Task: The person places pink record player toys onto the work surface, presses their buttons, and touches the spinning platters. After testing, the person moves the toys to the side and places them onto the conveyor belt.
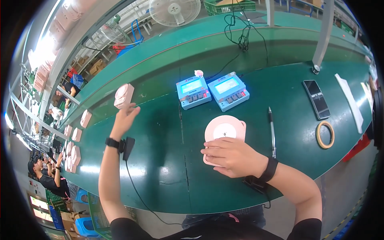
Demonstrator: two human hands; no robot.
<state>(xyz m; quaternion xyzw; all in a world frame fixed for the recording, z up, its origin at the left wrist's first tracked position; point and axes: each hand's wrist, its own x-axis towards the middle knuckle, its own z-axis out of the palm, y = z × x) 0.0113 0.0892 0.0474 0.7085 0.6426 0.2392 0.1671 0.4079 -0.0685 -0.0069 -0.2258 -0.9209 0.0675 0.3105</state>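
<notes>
A pale pink device (236, 125) with a round top and white centre lies on the green table in front of me. My right hand (238, 156) lies across its near part, fingers closed over it and their tips at its left edge. Part of the device is hidden under the hand. My left hand (127, 116) reaches away to the left, holding nothing, with its fingers apart. Its fingertips are by the near edge of another pink device (124, 95); I cannot tell whether they touch it. Dark bands circle both wrists.
Two blue boxes with lit screens, a left one (194, 94) and a right one (229, 92), stand beyond the right hand. At right lie a pen (272, 134), a phone (316, 100) and a tape roll (325, 135). More pink devices (76, 134) and co-workers (50, 180) are at left.
</notes>
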